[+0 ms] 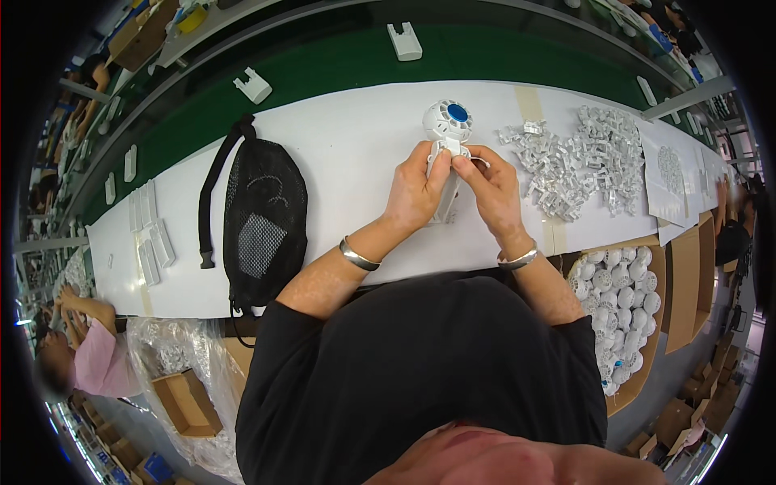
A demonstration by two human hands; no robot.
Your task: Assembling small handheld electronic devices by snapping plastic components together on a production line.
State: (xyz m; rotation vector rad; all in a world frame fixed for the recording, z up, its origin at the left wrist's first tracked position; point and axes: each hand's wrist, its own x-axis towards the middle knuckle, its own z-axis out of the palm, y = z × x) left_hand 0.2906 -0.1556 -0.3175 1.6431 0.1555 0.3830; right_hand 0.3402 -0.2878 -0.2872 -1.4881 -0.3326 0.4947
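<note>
A small white handheld fan (pixel 440 121) with a round grille head and a blue centre disc stands out above my hands, over the white-covered table. My left hand (pixel 414 190) is closed on its neck from the left, the thumb pressed against the white plastic. From the other side my right hand (pixel 495 192) pinches the same neck, thumb and fingertips close to the left thumb. The fan's white handle shows partly between my palms and runs down toward me. A short white strip or cord sticks out by the right fingers. What lies under my thumbs is hidden.
Many small clear-white plastic parts (pixel 610 158) lie piled on the right. A cardboard box of white fan heads (pixel 626 303) stands below them. On the left are a black mesh bag (pixel 267 214) and white casings (pixel 149 234). Housings (pixel 404 42) rest on the green belt (pixel 339 69) beyond.
</note>
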